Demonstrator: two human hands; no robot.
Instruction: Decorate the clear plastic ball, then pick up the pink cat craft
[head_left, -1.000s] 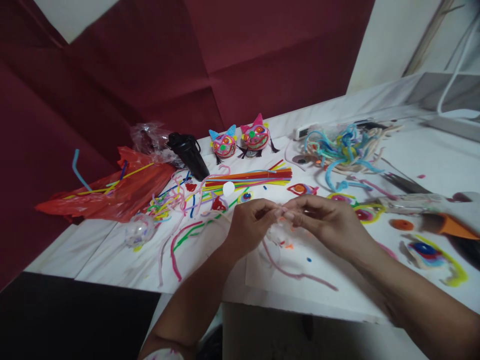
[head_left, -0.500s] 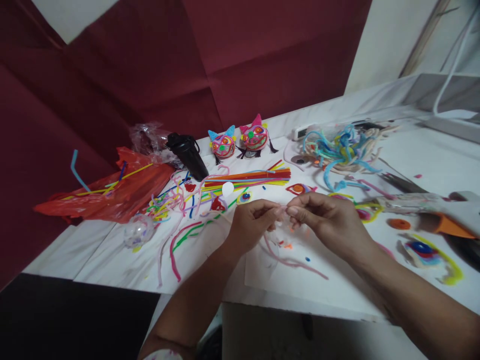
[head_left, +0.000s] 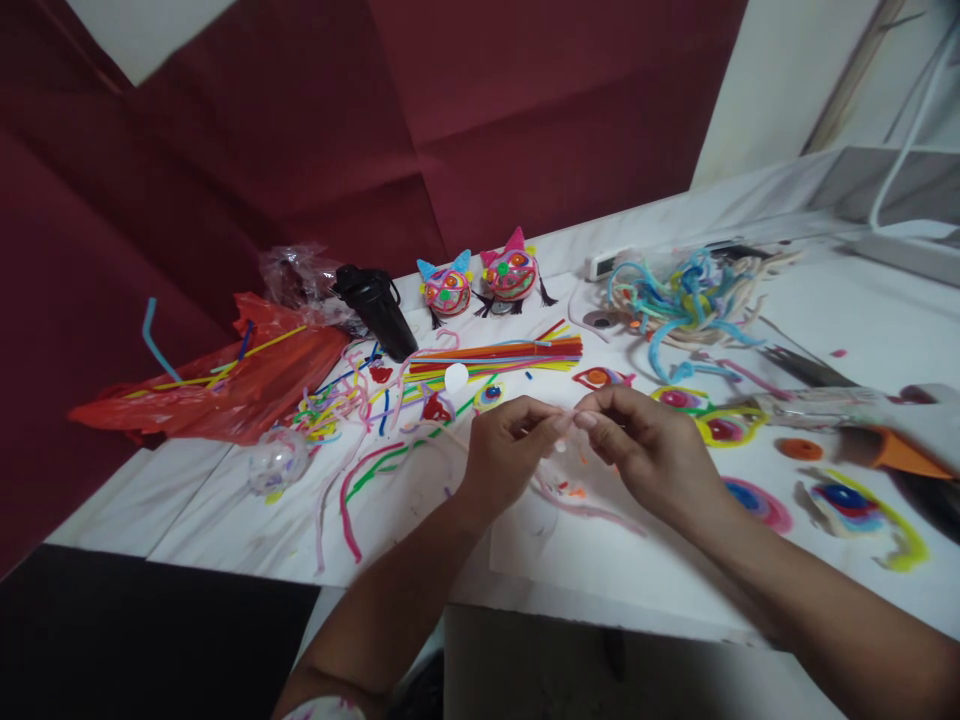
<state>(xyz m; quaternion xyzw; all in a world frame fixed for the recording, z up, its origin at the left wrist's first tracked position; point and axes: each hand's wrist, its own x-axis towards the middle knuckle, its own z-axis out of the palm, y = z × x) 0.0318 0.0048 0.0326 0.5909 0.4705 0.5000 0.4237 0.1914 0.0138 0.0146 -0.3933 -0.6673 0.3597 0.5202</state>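
My left hand (head_left: 501, 452) and my right hand (head_left: 654, 452) meet above the white sheet, each with thumb and forefinger pinched together. Their fingertips almost touch, and the small bit between them is mostly covered. Below them hangs a pale pink pipe cleaner (head_left: 600, 512), blurred by motion; it seems to run up into both pinches, though the fingers hide where it is gripped. Small orange scraps (head_left: 577, 492) lie under the hands. Just past my right wrist is a blue and pink eye-shaped piece (head_left: 757, 503).
Behind stand two decorated lion-head balls (head_left: 445, 290), a black bottle (head_left: 377, 312) and a bundle of coloured pipe cleaners (head_left: 502, 352). At left are a red plastic bag (head_left: 292, 375) and a clear ball (head_left: 277, 462). Tangled blue strands (head_left: 690, 295) and orange-handled scissors (head_left: 907, 455) lie right.
The pink pipe cleaner below my hands has swung upward and blurred. My right hand has shifted slightly left, uncovering more of the eye-shaped pieces beside it. My left hand stays nearly in place.
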